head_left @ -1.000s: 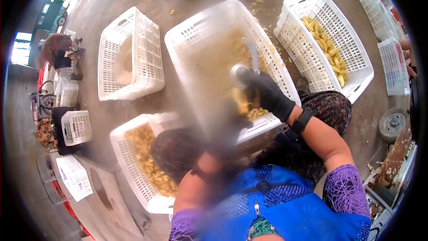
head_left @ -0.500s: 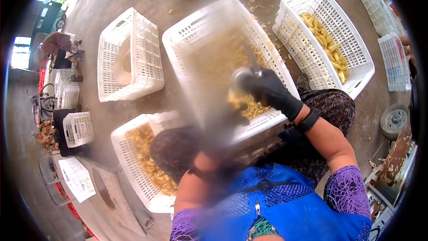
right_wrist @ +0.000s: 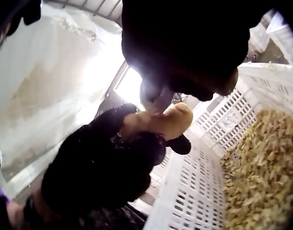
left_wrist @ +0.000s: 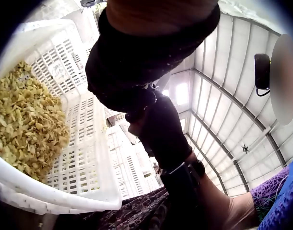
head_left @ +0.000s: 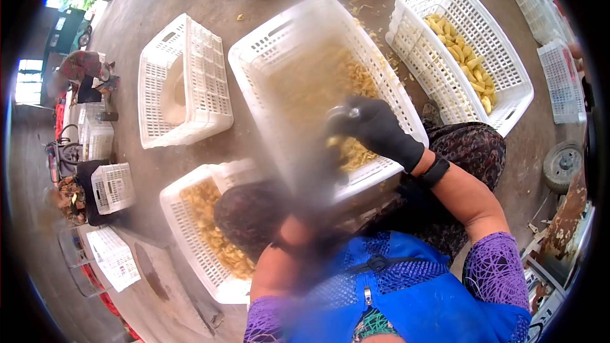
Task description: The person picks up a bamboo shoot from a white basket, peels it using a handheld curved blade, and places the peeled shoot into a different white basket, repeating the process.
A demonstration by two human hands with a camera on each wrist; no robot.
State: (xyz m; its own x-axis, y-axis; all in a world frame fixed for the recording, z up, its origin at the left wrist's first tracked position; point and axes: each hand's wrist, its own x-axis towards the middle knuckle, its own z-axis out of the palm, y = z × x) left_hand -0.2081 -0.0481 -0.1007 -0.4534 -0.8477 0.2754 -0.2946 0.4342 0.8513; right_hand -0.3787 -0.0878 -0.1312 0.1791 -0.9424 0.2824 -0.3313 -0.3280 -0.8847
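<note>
The right hand (head_left: pixel 376 129) has turned, and its curved blade has slipped from the head view.

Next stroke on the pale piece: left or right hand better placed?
Right, I'd judge: the right hand holds a shiny tool at the pale piece, while the left hand is busy gripping that piece.

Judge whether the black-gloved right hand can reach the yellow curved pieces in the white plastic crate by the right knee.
Probably not immediately: the right hand holds a silvery metal tool at a pale rounded piece, though the yellow pieces lie uncovered in the open crate.
</note>
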